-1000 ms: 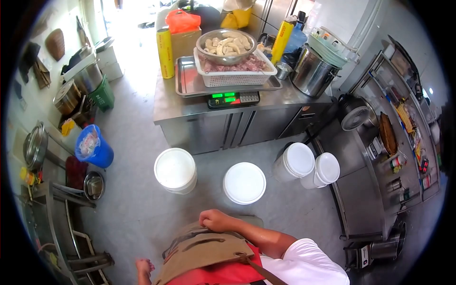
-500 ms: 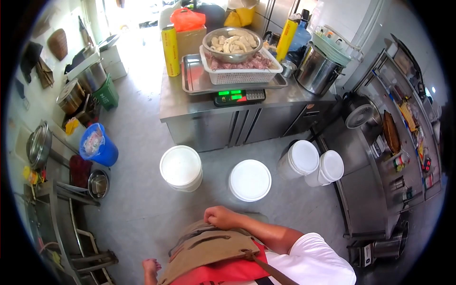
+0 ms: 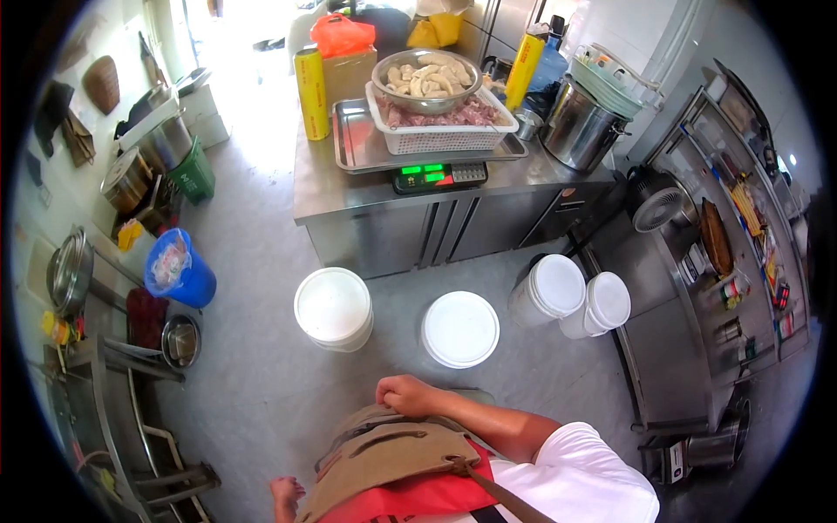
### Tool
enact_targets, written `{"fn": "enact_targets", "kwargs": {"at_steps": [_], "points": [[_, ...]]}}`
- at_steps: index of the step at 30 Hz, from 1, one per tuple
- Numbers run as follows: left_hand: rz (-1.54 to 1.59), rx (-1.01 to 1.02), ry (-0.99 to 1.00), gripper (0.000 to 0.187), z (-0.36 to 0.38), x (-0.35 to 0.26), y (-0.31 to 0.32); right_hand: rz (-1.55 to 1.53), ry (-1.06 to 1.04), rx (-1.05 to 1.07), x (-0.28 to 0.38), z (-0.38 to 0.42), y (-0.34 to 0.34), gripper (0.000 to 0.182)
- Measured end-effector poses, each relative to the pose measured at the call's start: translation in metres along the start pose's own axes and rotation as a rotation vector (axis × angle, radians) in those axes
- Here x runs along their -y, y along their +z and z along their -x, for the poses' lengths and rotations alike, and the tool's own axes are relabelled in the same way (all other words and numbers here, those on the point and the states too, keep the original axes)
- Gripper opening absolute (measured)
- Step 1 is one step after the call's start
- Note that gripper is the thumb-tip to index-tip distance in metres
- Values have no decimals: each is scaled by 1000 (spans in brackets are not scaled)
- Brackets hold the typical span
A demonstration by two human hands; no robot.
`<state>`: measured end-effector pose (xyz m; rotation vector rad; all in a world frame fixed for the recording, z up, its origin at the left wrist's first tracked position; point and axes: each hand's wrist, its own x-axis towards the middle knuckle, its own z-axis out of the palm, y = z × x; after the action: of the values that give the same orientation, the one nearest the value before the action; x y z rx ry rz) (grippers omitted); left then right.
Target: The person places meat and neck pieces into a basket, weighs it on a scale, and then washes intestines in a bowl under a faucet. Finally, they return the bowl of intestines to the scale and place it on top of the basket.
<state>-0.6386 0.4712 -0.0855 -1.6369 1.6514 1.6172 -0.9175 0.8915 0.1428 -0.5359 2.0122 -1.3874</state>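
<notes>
My right hand [image 3: 405, 395] is held in front of my body, fingers curled in, near the apron's brown bag-like front [image 3: 375, 466]. Nothing shows in it. Low at the left, my left hand [image 3: 286, 490] hangs beside the apron with its fingers curled and nothing visible in them. On the floor ahead stand a white lidded bucket [image 3: 333, 307] and another white lidded bucket [image 3: 460, 329]. Both are apart from my hands.
A steel counter [image 3: 375, 231] bears a digital scale [image 3: 440, 177], a metal tray [image 3: 346, 144], a white basket [image 3: 449, 139] of raw meat and a steel bowl [image 3: 436, 106] of pale pieces. Two white buckets [image 3: 558, 286] stand right; a blue bin [image 3: 180, 270] stands left.
Almost nothing differs. My left hand has shifted slightly to the right, and the view has moved a little. The buckets and counter things stay put.
</notes>
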Motion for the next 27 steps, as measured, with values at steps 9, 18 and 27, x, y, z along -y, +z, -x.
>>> {"fn": "enact_targets", "kwargs": {"at_steps": [9,18,27], "points": [[14,7,-21,5,-1,-3,-9,-7,-1,-22,5,-8,6,21],[42,2,-1,5,-9,-6,-16,83,-21,-91,0,-16,17,26],[52,-4,15,7,-20,-13,-10,81,61,-73,13,-17,15,28]]}}
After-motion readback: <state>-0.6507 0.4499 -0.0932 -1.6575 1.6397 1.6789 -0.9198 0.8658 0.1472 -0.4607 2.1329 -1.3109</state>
